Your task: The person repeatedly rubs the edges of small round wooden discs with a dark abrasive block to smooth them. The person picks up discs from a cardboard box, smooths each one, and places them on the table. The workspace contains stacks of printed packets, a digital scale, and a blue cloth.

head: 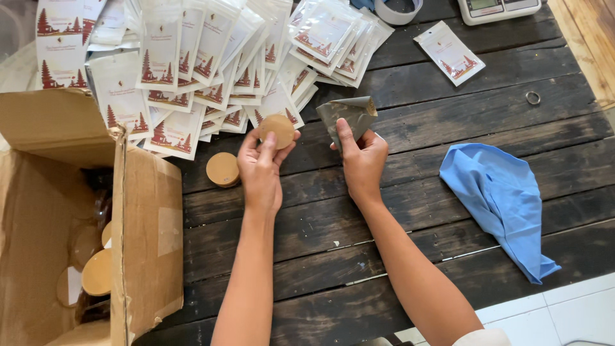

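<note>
My left hand [259, 168] grips a round wooden lid [278, 129] by its edge, held up over the dark plank table [410, 128]. A grey folded piece of sandpaper [349, 116] is pinched in my right hand [362, 160], just to the right of the lid and a little apart from it. A second round wooden lid [222, 169] lies flat on the table beside my left wrist.
Several white pouches with red tree prints [192, 57] are heaped at the back. An open cardboard box [138, 218] at left holds jars with wooden lids [97, 272]. A blue cloth [506, 198] lies at right, with a metal ring [533, 98], tape roll [397, 9] and scale [500, 8] behind.
</note>
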